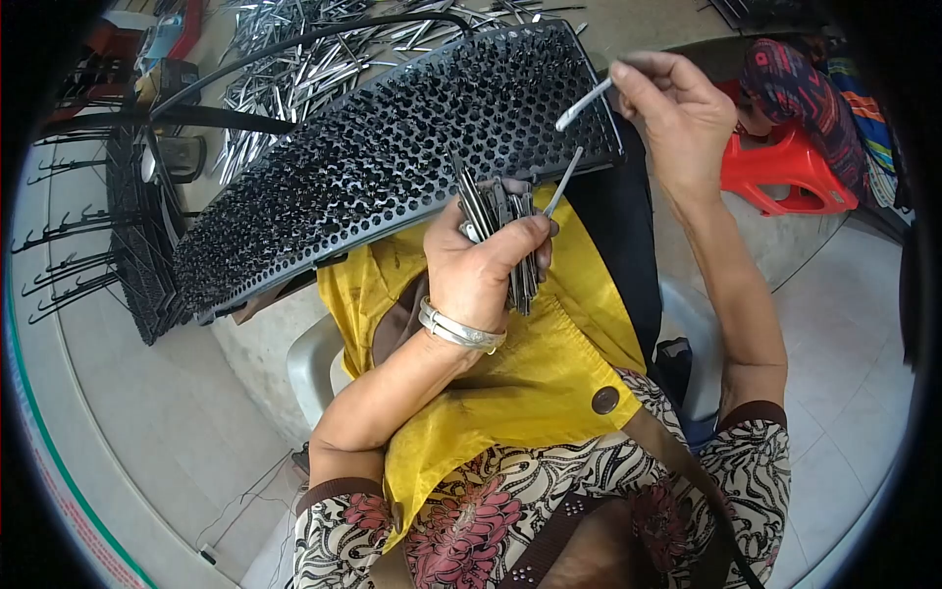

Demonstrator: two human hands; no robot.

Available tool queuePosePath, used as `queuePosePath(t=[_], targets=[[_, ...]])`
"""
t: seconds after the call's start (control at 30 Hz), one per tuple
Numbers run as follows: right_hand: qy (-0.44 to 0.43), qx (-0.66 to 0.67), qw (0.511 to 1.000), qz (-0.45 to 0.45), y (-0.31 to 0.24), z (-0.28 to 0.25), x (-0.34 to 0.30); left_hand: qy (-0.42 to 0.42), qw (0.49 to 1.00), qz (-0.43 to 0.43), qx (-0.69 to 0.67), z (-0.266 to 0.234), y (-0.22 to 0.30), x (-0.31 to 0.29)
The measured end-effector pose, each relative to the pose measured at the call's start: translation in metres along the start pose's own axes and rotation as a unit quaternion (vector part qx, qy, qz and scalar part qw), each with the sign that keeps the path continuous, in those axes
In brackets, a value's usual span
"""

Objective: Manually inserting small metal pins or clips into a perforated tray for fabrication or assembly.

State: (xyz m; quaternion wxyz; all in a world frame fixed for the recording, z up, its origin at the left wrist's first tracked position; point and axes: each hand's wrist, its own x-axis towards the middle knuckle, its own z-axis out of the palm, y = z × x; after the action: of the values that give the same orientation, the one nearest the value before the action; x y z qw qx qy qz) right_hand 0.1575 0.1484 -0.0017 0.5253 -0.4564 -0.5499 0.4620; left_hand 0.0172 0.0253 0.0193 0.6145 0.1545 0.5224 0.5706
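My left hand [479, 263] is closed around a bundle of slender metal pieces [475, 204], held just in front of the perforated black rack. One lighter piece [563, 183] sticks out past the thumb at an angle. Up at the rack's right end, my right hand [682, 123] pinches a single slender pale metal piece [583, 106] between thumb and fingers, its free end pointing down-left over the holes. The black rack [564, 147] lies tilted across in front of me. Dark slender pieces stand densely in its left and middle holes; at the right, many holes show bare.
A loose heap of shiny slender metal pieces [257, 108] spreads behind the rack. Dark hooked frames [74, 231] stand at the left. A black curved bar [324, 34] arches over the rack. To the right is a red plastic stool [795, 182] with patterned cloth [800, 93] beside it.
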Motion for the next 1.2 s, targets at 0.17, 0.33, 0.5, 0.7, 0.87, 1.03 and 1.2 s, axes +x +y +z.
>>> queuePosePath(t=[0.17, 0.33, 0.5, 0.7, 0.87, 1.03, 1.2], targets=[[0.054, -0.141, 0.971, -0.186, 0.0, 0.015, 0.007, 0.003, 1.0, -0.018, 0.004, -0.002, -0.003, -0.002], [0.003, -0.231, 0.849, -0.476, 0.011, 0.025, 0.018, -0.002, 1.0, -0.015, 0.0, -0.003, -0.004, -0.003], [-0.053, -0.252, 0.809, -0.528, 0.006, 0.028, 0.02, -0.002, 1.0, -0.013, -0.001, -0.005, -0.005, -0.003], [-0.063, -0.265, 0.798, -0.538, 0.013, 0.025, 0.018, -0.005, 1.0, -0.013, 0.002, -0.005, -0.007, -0.002], [-0.133, -0.305, 0.817, -0.47, 0.018, 0.03, 0.012, 0.001, 1.0, -0.02, 0.004, -0.005, -0.008, -0.003], [-0.162, -0.255, 0.846, -0.439, 0.007, 0.028, 0.016, -0.002, 1.0, -0.023, 0.011, -0.003, -0.006, -0.003], [-0.175, -0.236, 0.886, -0.359, 0.001, 0.025, 0.019, -0.005, 1.0, -0.017, 0.012, -0.003, -0.006, -0.004]])
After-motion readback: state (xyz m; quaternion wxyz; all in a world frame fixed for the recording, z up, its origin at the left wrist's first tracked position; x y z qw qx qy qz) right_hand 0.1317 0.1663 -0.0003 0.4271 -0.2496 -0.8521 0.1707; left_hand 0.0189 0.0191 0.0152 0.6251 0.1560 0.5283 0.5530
